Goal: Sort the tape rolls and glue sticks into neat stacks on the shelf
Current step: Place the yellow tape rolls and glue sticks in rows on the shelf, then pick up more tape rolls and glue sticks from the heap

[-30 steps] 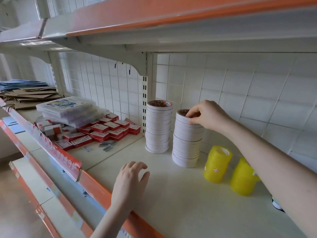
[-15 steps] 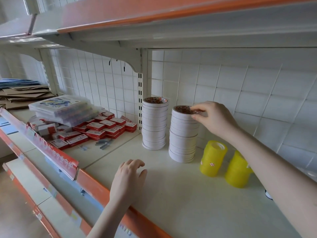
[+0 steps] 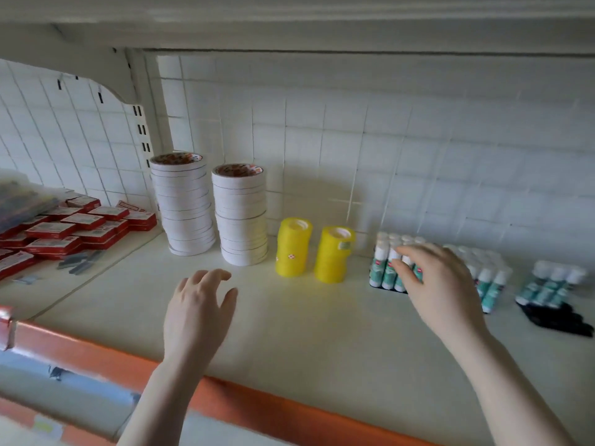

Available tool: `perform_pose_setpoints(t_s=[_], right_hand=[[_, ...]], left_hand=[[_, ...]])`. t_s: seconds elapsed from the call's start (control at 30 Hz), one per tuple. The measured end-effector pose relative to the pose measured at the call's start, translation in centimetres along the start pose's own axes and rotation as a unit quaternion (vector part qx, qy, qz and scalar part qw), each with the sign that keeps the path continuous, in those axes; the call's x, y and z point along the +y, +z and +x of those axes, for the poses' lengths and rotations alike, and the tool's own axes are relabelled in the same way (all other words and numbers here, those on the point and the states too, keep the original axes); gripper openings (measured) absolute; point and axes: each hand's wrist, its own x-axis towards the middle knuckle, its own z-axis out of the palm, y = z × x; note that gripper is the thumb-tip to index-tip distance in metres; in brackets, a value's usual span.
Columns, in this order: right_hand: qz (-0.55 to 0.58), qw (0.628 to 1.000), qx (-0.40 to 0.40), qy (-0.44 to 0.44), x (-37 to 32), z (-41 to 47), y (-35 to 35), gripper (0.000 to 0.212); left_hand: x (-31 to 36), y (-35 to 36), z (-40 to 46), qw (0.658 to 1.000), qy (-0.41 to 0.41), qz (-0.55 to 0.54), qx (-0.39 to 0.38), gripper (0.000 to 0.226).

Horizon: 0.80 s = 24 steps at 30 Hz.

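While hands (image 3: 441, 284) hover, shelf (image 3: 322, 333) holds tape stacks (image 3: 241, 217).

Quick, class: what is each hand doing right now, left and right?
Left hand: open, fingers relaxed above the shelf, holding nothing.
Right hand: open, fingers spread at the glue sticks; no grip visible.

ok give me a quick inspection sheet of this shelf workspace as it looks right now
surface: cream shelf with orange front edge, bare in the middle.
job's things: two white tape stacks upright beside each other; two yellow tape stacks slightly uneven; glue sticks upright in a block, a smaller glue stick group apart at far right.
clutter: red boxes on the left shelf section.
grips: left hand open above the shelf; right hand open, reaching at the glue sticks, contact unclear.
cables: nothing seen.
surroundings: white grid back panel, shelf above.
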Motion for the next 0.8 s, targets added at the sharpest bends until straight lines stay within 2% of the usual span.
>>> perform_pose_setpoints(t_s=[0.23, 0.33, 0.57, 0.8], right_hand=[[-0.114, 0.986, 0.056, 0.106, 11.6, -9.3, -10.2, 0.022], [-0.154, 0.976, 0.073, 0.133, 17.8, -13.5, -15.1, 0.015], [-0.204, 0.958, 0.107, 0.169, 30.8, -20.4, -26.5, 0.015], [-0.239, 0.937, 0.131, 0.218, 41.0, -24.3, -34.0, 0.022]], left_hand=[[14.3, 3.6, -5.8, 0.992, 0.11, -0.058, -0.023, 0.023], [21.6, 5.7, -9.8, 0.986, 0.144, -0.07, -0.04, 0.025], [38.0, 10.1, -20.2, 0.978, 0.161, -0.103, -0.088, 0.025], [50.8, 13.5, -25.3, 0.961, 0.198, -0.145, -0.124, 0.027]])
